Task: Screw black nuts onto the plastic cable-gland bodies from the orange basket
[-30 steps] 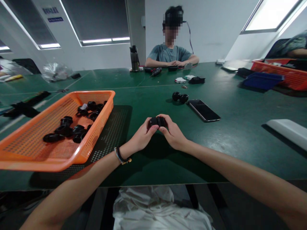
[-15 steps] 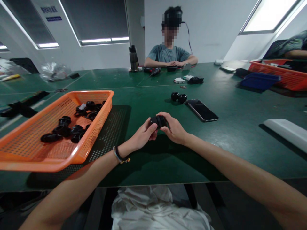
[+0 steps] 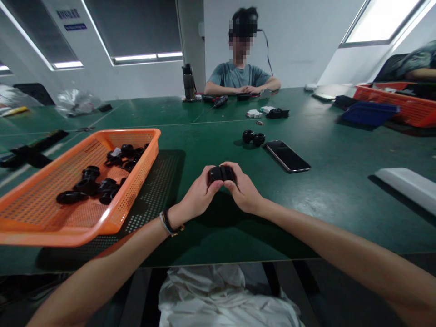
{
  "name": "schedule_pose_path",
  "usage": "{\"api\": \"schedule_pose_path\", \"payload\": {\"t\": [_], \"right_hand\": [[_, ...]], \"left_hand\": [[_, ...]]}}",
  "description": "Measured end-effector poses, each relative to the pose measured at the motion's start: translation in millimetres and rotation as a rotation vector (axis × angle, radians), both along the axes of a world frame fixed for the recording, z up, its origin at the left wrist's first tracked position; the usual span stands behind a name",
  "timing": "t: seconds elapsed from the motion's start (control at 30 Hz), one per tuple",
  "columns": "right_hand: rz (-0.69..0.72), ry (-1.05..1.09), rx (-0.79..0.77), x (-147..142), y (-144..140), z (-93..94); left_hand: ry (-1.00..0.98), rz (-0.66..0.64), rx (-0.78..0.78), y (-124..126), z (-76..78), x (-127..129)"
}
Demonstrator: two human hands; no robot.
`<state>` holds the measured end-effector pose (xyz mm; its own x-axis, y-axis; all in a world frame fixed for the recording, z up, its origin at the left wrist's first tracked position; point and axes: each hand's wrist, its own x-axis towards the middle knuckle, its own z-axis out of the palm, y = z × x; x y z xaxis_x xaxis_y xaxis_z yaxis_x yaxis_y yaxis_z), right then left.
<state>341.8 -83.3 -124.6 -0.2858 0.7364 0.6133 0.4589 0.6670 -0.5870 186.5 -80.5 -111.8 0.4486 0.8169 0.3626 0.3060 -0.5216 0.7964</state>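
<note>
— What is on the green table [image 3: 340,150]?
— An orange basket [image 3: 41,227] with black parts on the left, a phone [image 3: 287,156] beyond the hands.
— And the hands?
— The left hand [image 3: 195,197] and right hand [image 3: 243,190] both pinch one black round part [image 3: 221,174], held just above the table, between the fingertips.

An assembly workshop — long green work table [image 3: 340,150], orange parts basket [image 3: 41,218] of black fittings [image 3: 91,181], co-worker [image 3: 242,75] seated opposite.
</note>
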Motion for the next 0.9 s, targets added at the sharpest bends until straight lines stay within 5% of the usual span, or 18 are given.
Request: {"api": "schedule_pose_path", "payload": {"t": [0.53,0.9], "right_hand": [[0.049,0.21,-0.336,-8.7,-11.2,3.2],[0.031,-0.122,0.09,13.7,17.0,0.0]], "left_hand": [[0.172,0.026,0.179,10.1,0.6,-8.5],[-0.264,-0.207,-0.468,10.6,-8.0,3.0]]}}
